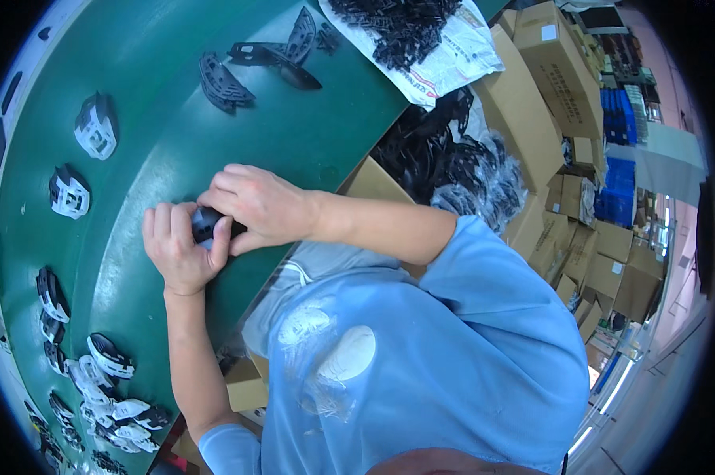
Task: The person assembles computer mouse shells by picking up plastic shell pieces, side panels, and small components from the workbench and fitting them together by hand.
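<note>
Both my hands meet over the green table [294, 134], close to its near edge. Between them is a dark, curved plastic part [205, 225], mostly covered by fingers. My left hand [179, 247] wraps it from the left with the thumb along its near side. From the right, my right hand [258, 207] presses its fingers on the same part. Beyond my hands lie several loose black plastic shells [223, 81], ribbed and curved. A heap of small black plastic pieces [405, 32] rests on a white printed bag [460, 55] at the far right of the table.
White-and-black shell parts [96, 131] stand along the table's left side. More such parts [108, 396] pile up at the lower left. Right of the table, an open cardboard box [519, 111] holds black strap-like parts [432, 146] and clear plastic wrap. Stacked cartons [559, 71] and blue bins [617, 190] stand behind.
</note>
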`<state>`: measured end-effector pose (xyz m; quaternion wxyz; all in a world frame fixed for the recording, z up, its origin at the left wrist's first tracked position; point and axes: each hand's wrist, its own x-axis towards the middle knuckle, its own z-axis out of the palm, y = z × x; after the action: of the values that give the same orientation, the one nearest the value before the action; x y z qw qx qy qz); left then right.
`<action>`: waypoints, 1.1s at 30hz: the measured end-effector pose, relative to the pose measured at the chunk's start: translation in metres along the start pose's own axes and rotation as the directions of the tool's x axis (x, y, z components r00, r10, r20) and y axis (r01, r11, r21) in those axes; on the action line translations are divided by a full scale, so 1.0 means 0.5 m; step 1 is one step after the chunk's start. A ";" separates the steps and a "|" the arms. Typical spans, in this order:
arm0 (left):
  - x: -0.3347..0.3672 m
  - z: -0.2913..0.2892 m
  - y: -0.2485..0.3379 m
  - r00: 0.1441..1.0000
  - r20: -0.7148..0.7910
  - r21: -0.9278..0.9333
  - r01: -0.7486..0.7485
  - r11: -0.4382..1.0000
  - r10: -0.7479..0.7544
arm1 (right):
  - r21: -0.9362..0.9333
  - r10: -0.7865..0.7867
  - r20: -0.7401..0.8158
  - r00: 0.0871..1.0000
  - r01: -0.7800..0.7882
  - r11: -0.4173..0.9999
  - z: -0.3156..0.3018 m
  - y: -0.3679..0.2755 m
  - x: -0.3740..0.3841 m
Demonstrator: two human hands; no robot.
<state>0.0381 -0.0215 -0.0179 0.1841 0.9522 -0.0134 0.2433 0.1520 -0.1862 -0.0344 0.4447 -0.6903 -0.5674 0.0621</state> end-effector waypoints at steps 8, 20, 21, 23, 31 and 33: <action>-0.014 -0.026 0.008 0.992 0.116 0.014 -0.061 0.998 0.059 | -0.134 0.039 0.120 0.992 -0.023 0.991 -0.121 0.027 0.010; -0.092 -0.255 -0.314 0.915 -0.238 0.589 0.403 0.701 -0.326 | -0.765 0.330 -0.145 0.933 -0.318 0.561 -0.536 0.310 -0.039; -0.059 -0.264 -0.328 0.948 -0.154 0.595 0.314 0.740 -0.279 | -0.772 0.325 -0.132 0.937 -0.302 0.560 -0.544 0.311 -0.046; 0.006 -0.265 -0.356 0.964 0.076 0.621 0.155 0.768 -0.256 | -0.787 0.319 -0.137 0.938 -0.299 0.540 -0.543 0.290 -0.046; 0.100 -0.309 -0.408 0.732 0.532 0.596 0.035 0.802 -0.426 | -0.287 0.357 -0.316 0.879 -0.447 0.847 -0.508 0.290 -0.042; 0.073 -0.329 -0.441 0.805 0.488 0.590 -0.018 0.807 -0.338 | -0.029 0.521 -0.279 0.807 -0.550 0.835 -0.516 0.309 -0.053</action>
<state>0.0200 0.2448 0.0571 -0.0995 0.9879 0.0896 -0.0781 0.4076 -0.3426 0.0027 0.4414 -0.8472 -0.2888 0.0634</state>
